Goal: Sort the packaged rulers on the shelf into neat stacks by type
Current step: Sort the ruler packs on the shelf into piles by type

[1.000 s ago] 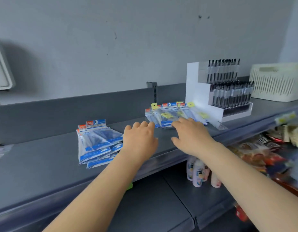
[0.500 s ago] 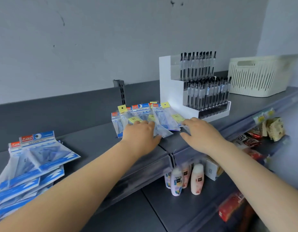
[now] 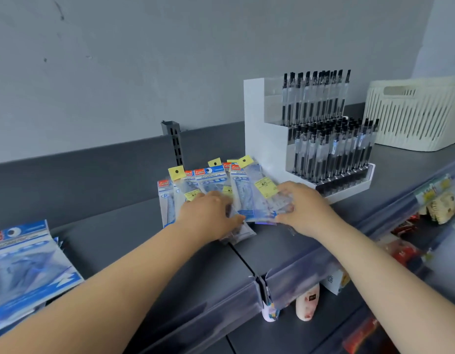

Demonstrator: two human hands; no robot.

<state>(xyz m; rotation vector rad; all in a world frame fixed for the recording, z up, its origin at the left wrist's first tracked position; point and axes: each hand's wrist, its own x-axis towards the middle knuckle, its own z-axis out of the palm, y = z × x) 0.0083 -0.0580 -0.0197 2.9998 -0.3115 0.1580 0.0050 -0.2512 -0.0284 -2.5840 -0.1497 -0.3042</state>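
A: Head view: both down on the fanned packs (image 3: 216,185) mid-shelf (image 3: 119,241), beside the pen rack (image 3: 267,139).

B: Left hand (image 3: 208,215) flat, fingers spread. Right hand (image 3: 305,208) nearer the yellow-tagged pack (image 3: 264,190), fingers curling on it. Long axes running away, toward the wall.

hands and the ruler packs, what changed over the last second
Both hands went forward from above the shelf's front edge onto the fanned ruler packs. The left hand now lies on the packs' left part; the right hand holds the right-hand packs at their lower edge, though its grip is blurred. The pen display, basket and left stack stayed put.
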